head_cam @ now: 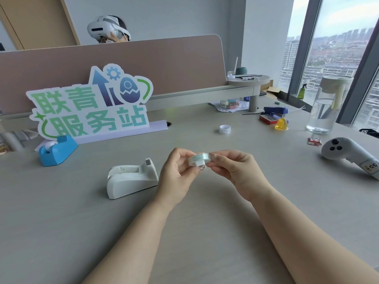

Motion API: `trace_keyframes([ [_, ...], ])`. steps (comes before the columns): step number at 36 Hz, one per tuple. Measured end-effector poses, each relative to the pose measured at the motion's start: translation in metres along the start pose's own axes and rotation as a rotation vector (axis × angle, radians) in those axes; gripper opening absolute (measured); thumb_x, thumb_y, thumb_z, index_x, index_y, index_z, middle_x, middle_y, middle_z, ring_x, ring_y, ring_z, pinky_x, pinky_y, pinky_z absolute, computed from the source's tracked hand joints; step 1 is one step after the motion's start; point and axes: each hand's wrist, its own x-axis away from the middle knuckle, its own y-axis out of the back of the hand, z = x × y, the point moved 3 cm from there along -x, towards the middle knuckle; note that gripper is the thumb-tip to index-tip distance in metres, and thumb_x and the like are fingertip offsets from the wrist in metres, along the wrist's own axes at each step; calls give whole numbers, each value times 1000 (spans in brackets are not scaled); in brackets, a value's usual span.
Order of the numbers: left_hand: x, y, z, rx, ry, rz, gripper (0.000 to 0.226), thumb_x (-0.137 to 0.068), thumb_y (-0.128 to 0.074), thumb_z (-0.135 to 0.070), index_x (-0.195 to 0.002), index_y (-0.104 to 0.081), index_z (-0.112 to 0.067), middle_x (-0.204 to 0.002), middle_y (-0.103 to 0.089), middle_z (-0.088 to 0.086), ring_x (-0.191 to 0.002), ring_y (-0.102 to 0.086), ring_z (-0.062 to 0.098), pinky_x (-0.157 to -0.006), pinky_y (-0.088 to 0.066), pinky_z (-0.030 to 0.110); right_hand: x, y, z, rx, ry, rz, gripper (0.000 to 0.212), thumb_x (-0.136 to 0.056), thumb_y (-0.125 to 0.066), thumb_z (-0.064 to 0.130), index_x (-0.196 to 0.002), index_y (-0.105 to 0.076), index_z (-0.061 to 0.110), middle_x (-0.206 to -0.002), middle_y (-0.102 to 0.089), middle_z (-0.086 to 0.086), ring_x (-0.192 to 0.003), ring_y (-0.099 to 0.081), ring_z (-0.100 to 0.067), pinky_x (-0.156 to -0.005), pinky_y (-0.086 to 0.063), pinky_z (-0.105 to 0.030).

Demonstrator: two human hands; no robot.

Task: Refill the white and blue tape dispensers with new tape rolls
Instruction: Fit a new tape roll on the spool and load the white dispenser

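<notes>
Both of my hands hold one clear tape roll [199,159] above the desk, just right of the white dispenser [131,178]. My left hand [178,174] pinches the roll from the left and below, and my right hand [235,171] pinches its right edge. The white dispenser stands with its roll bay empty. Farther left, in front of the sign, sits the blue dispenser [57,151] with a white roll in it. A second tape roll [224,129] lies flat on the desk beyond my hands.
A large cardboard sign [90,103] stands at the back left. To the right are a white handheld controller [348,153], a water jug [326,107], a blue stapler [274,111], a yellow object [281,124] and a small red packet [314,141]. A person wearing a headset sits behind the divider [143,64].
</notes>
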Motion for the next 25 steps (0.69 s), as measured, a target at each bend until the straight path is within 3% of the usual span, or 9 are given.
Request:
trace_keyframes([
  [9, 1, -1, 3, -9, 5, 40, 24, -85, -65, -2, -92, -50, -18, -96, -70, -5, -99, -67, 11, -90, -51, 27, 0, -2, 1, 18, 19, 2, 9, -80, -70, 12, -84, -75, 6, -86, -75, -12, -87, -68, -18, -83, -56, -24],
  [13, 0, 2, 6, -379, -86, 7, 22, -81, -72, -22, -95, -57, -30, -113, -66, -19, -110, -60, 1, -96, -47, 30, 0, -2, 1, 115, 57, -42, 4, -77, -74, 12, -79, -76, 9, -83, -72, -15, -82, -63, -21, -91, -52, -40],
  [16, -2, 4, 5, -576, -172, -82, 24, -76, -71, -32, -97, -59, -33, -100, -65, -17, -99, -60, 7, -86, -52, 37, 0, -3, 0, 189, 88, -65, 2, -77, -74, 11, -77, -76, 12, -78, -73, -8, -77, -64, -17, -89, -52, -41],
  [21, -1, 3, 4, -421, -111, -53, 23, -81, -72, -19, -98, -63, -30, -99, -70, -7, -95, -67, 12, -86, -54, 39, 0, -2, 0, 187, 94, -75, 5, -79, -73, 13, -78, -74, 9, -77, -71, -11, -76, -63, -17, -87, -54, -40],
  [25, 1, 2, 2, -289, -75, -25, 20, -82, -70, -11, -97, -63, -22, -96, -73, -3, -93, -69, 12, -88, -55, 39, 1, -2, -1, 153, 61, -46, 6, -79, -72, 17, -81, -76, 11, -81, -73, -14, -79, -66, -18, -85, -56, -31],
])
